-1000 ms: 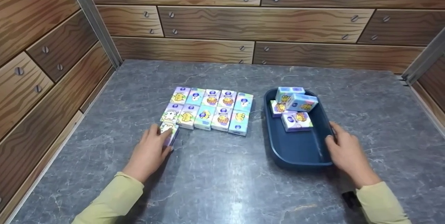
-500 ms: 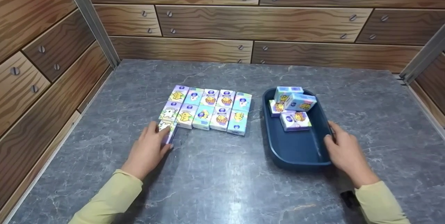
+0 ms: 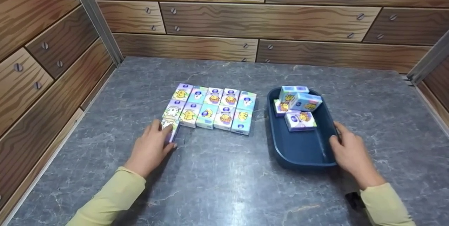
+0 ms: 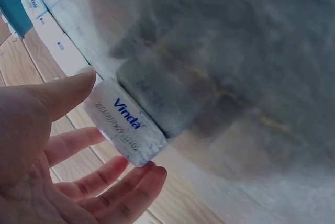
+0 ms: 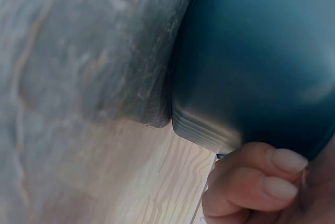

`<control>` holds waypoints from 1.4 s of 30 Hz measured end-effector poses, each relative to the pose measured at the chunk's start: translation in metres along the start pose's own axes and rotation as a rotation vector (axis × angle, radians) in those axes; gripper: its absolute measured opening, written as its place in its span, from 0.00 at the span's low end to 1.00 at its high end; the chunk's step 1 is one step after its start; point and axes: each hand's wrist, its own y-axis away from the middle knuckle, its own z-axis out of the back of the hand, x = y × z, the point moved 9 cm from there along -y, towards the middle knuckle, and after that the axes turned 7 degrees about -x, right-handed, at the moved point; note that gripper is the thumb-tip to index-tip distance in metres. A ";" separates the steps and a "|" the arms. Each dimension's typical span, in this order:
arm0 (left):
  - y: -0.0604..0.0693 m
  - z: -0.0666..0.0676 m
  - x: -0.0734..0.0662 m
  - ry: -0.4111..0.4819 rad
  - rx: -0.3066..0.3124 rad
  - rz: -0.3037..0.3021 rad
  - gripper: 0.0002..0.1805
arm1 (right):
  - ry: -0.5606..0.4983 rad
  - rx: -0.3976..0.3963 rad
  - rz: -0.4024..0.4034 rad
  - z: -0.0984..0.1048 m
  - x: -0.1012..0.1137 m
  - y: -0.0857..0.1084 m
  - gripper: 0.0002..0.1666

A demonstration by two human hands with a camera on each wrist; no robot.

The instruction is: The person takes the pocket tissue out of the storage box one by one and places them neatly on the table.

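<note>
My left hand (image 3: pixel 149 148) holds a small Vinda tissue pack (image 3: pixel 169 127) flat on the table, at the near end of the leftmost column. In the left wrist view, the thumb and fingers lie on opposite sides of that tissue pack (image 4: pixel 128 124), whose printed end faces the camera. Beyond it, two rows of similar tissue packs (image 3: pixel 207 113) lie edge to edge. On the right, my right hand (image 3: pixel 352 152) grips the side rim of a dark blue plastic bin (image 3: pixel 298 150). Curled fingers (image 5: pixel 251 187) show against the bin's outer wall (image 5: pixel 251 62) in the right wrist view.
Several loose tissue packs (image 3: pixel 300 120) sit in the far half of the bin, some propped on others. The grey marbled table (image 3: pixel 217 177) is bounded by wood-patterned panels (image 3: pixel 210 19) at the back and sides. A small black object (image 3: pixel 354 200) is beside the right sleeve.
The left hand and its tissue pack stay at the end of the column with barely any shift. The right hand keeps its grip on the bin. The head view shifts slightly.
</note>
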 end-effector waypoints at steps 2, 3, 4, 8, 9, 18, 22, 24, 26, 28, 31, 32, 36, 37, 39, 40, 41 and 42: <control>0.001 0.002 -0.003 -0.017 -0.008 -0.016 0.30 | 0.002 -0.002 0.002 0.000 0.000 0.000 0.30; 0.001 0.003 -0.006 -0.028 -0.015 -0.024 0.30 | 0.004 -0.002 0.004 0.000 0.000 0.001 0.30; 0.001 0.005 -0.009 -0.041 -0.022 -0.033 0.30 | 0.004 -0.001 0.006 0.000 0.000 0.001 0.30; -0.001 0.010 -0.031 -0.080 -0.063 -0.091 0.30 | 0.007 -0.006 0.012 0.001 0.001 0.001 0.30; -0.002 0.011 -0.039 -0.083 -0.072 -0.110 0.30 | 0.008 -0.007 0.012 0.001 0.001 0.001 0.30; -0.026 0.008 -0.132 -0.038 -0.052 -0.323 0.29 | 0.004 -0.016 0.019 0.001 0.000 0.001 0.30; -0.049 0.007 -0.185 0.017 -0.048 -0.401 0.29 | 0.004 -0.026 0.031 0.002 0.000 0.001 0.29; -0.063 0.008 -0.213 0.048 -0.044 -0.436 0.28 | 0.004 -0.025 0.031 0.002 0.000 0.001 0.29; -0.078 0.009 -0.240 0.065 -0.047 -0.473 0.27 | 0.002 -0.026 0.029 0.002 0.001 0.001 0.29; -0.094 0.008 -0.264 0.064 -0.041 -0.497 0.26 | -0.003 -0.025 0.025 0.002 0.001 0.001 0.30; -0.118 0.002 -0.292 0.051 -0.030 -0.504 0.24 | -0.004 -0.022 0.021 0.002 0.000 0.000 0.30; -0.125 -0.002 -0.299 0.051 -0.016 -0.495 0.24 | -0.005 -0.020 0.021 0.002 0.000 0.000 0.30; -0.144 -0.021 -0.320 0.055 0.053 -0.467 0.25 | -0.011 -0.014 0.023 0.001 0.002 0.000 0.29; -0.147 -0.026 -0.324 0.053 0.070 -0.468 0.26 | -0.011 -0.013 0.023 0.001 0.002 0.001 0.29; -0.153 -0.036 -0.333 0.048 0.106 -0.469 0.26 | -0.008 -0.014 0.021 0.002 0.001 0.001 0.29; -0.156 -0.040 -0.337 0.047 0.117 -0.470 0.25 | -0.005 -0.020 0.023 0.003 0.001 0.000 0.29; -0.158 -0.043 -0.340 0.043 0.128 -0.472 0.24 | -0.005 -0.024 0.025 0.004 0.001 0.001 0.29; -0.160 -0.046 -0.343 0.039 0.138 -0.471 0.24 | -0.003 -0.026 0.024 0.005 0.001 0.001 0.29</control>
